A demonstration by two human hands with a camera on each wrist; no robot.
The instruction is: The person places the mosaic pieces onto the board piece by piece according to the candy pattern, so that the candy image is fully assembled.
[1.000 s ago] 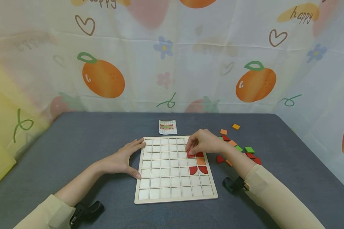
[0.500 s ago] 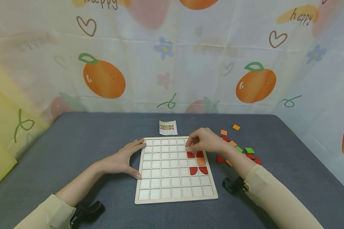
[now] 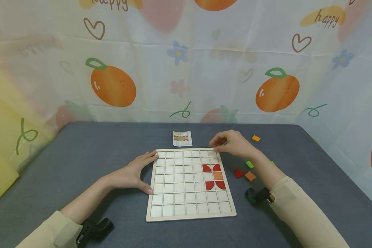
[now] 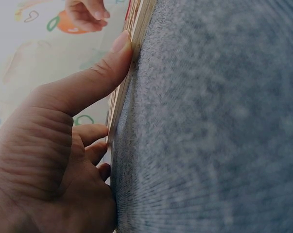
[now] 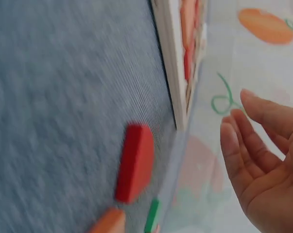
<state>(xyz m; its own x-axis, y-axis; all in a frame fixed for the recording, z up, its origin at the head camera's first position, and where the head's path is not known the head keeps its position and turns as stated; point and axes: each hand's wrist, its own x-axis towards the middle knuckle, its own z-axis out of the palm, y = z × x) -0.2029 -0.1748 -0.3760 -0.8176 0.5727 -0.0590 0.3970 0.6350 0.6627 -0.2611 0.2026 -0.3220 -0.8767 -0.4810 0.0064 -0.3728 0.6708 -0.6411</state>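
The right hand [image 3: 231,142], narrow and empty, is leaving the red piece [image 3: 206,168] below. The wide left hand [image 3: 132,173] is still touching the board [image 3: 179,198].

Your left hand [image 4: 54,141] fills the lower left, thumb tip against the edge of a pale wooden board [image 4: 121,99], other fingertips touching that edge lower in view. Blue-grey, speckled table surface [image 4: 209,116] covers the right side. Up top, your right hand [image 4: 87,14] shows in part, a gap between it and the board, before a pale curtain [image 4: 20,63] with an orange fruit print.
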